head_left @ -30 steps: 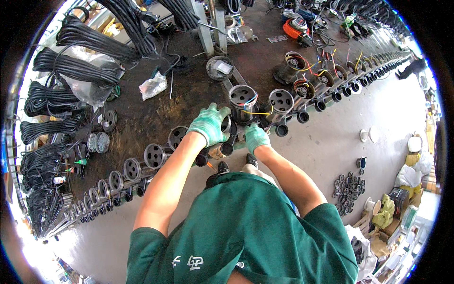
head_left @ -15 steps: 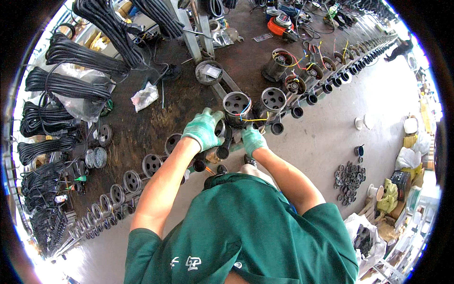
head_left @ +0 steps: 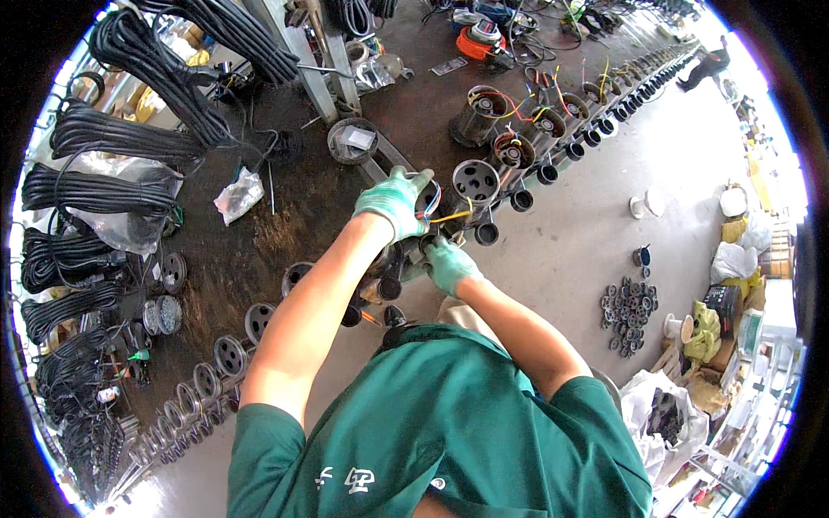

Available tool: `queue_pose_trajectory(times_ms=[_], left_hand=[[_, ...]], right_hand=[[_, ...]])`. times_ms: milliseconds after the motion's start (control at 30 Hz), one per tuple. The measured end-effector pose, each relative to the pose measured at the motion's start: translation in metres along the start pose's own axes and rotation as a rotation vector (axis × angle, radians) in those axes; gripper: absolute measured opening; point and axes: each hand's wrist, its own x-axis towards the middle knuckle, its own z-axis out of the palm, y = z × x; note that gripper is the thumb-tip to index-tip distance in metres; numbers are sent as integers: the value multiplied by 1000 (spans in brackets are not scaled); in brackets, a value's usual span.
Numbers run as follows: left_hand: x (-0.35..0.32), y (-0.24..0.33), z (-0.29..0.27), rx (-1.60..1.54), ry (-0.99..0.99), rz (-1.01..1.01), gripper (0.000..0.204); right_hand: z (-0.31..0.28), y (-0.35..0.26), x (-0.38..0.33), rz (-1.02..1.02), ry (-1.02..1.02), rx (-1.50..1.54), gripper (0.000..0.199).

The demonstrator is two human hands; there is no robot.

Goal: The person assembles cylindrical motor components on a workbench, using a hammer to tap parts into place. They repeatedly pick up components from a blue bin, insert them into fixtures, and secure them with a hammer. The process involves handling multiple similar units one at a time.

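In gloved fingers and thumb, my left hand [head_left: 394,205] grips the rim of a dark round metal housing [head_left: 426,197] at the bench edge, covering its left part. Red, blue and yellow wires [head_left: 436,203] come out over its top. Just below, my right hand [head_left: 451,264], also in a pale green glove, has its fingers closed at the housing's short black side pipe [head_left: 428,243]; the fingertips are partly hidden. Directly right stands another housing [head_left: 477,182] with a holed top and a black side pipe [head_left: 486,234].
A long row of similar housings [head_left: 230,355] follows the bench edge both ways. Black cable bundles [head_left: 104,188] lie at the left. Beyond my hands are a round dish [head_left: 352,141] and a metal frame [head_left: 302,65]. Black rings [head_left: 629,312] are heaped on the floor at right.
My left hand has moved right and up from the neighbouring housing onto the wired one. My right hand stays close by, at its side pipe. The view has shifted slightly.
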Motion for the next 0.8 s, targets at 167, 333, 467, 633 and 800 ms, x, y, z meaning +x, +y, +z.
queue_pose_trajectory(times_ms=[167,333,467,633,800], left_hand=[[8,8,5,20,23,-82,98],[14,7,10,-35,73,-40,93],[11,2,5,40,34,12,93],[13,3,-8,68,-81,47,96],[17,9,-5,115,-39,29,95]], right_hand=[[-47,58,-56,378,206,433,38],[-4,135,-31,490,113,1127,52],[-9,147,-2,567,-267,1628,31],[0,146,1,602,-156,1692,27],[44,154,1,495,21,1726,28]])
